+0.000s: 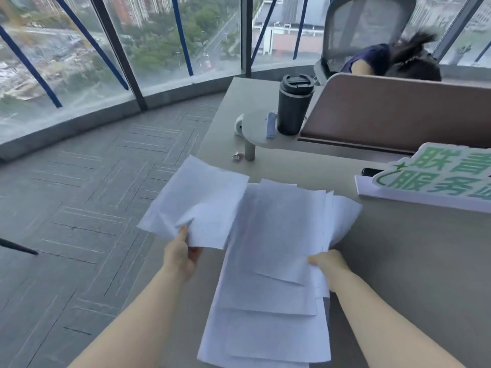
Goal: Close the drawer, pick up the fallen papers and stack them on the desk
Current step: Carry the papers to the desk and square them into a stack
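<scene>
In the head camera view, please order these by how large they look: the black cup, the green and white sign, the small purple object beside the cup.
1. green and white sign, although cut off by the frame edge
2. black cup
3. small purple object

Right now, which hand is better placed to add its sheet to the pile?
Left. The left hand already pinches a loose sheet raised just beside the fanned pile on the desk. The right hand is busy gripping the pile's right edge.
</scene>
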Motion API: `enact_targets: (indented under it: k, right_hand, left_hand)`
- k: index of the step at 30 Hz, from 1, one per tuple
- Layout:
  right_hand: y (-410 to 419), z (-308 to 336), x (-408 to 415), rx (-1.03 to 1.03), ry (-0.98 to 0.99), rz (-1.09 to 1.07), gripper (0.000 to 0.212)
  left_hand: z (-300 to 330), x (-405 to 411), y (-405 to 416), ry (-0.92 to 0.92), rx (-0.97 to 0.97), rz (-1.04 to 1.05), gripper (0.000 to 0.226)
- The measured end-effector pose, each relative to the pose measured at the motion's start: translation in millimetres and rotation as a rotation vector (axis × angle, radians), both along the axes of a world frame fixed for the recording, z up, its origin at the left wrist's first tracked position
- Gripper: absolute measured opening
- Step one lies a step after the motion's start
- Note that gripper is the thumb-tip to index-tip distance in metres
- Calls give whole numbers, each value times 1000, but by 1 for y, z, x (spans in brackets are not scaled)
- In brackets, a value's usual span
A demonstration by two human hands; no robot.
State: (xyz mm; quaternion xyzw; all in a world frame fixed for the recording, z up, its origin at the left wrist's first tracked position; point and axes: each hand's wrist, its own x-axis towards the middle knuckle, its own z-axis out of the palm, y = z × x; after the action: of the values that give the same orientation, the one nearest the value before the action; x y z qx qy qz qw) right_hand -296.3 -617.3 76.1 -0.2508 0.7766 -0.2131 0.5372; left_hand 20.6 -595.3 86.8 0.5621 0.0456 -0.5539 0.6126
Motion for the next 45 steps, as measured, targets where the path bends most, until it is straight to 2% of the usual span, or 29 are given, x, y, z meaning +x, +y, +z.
enact_targets:
  k: [2,5,7,9,12,16,17,20,22,24,27,31,33,36,39,43,45]
  right_hand:
    - [0,2,8,-20,-39,-21,38]
    - [-2,8,17,-49,-238,-99,35]
    - [-6,7,20,-43,-355,-91,40]
    - [-7,-3,25,-58,-318,-30,40]
    - [-6,-13,30,-85,-185,3,39]
    - [-11,1,27,-292,-154,33,14]
    - [-13,9,25,-345,-168,48,15]
    - [-20,41,22,-462,-261,137,21]
    - [-27,65,21,-515,-268,181,21]
    - [-33,89,22,-560,-236,227,19]
    - [-37,132,23,-653,-222,220,17]
    - [-40,187,28,-915,-261,210,17]
    - [-40,191,33,-977,-262,151,21]
    - [-26,148,44,-885,-155,69,14]
    - [-6,106,56,-805,-178,-70,10]
    - [-17,138,60,-991,-230,-137,21]
    - [-31,161,53,-1108,-250,-71,22]
  left_hand:
    - [2,-29,4,-109,121,-173,15]
    - [-8,-74,23,-292,283,-358,14]
    - [-14,-95,37,-371,359,-461,27]
    - [-21,-108,45,-404,391,-526,33]
    - [-11,-109,48,-431,371,-535,30]
    - [-11,-51,16,-922,360,-308,68]
    - [-9,-36,4,-917,314,-350,82]
    - [-1,-8,-33,-592,86,-648,123]
    - [11,-2,-49,-413,-34,-776,135]
    - [28,-2,-60,-317,-153,-823,121]
    - [64,-5,-74,-361,-330,-649,96]
    - [126,-9,-79,-439,-599,-502,49]
    - [138,-16,-72,-452,-586,-469,45]
    - [115,-28,-53,-467,-457,-484,40]
    - [89,-42,-38,-470,-365,-481,26]
    - [117,-46,-52,-540,-483,-460,19]
    - [136,-35,-66,-572,-576,-454,20]
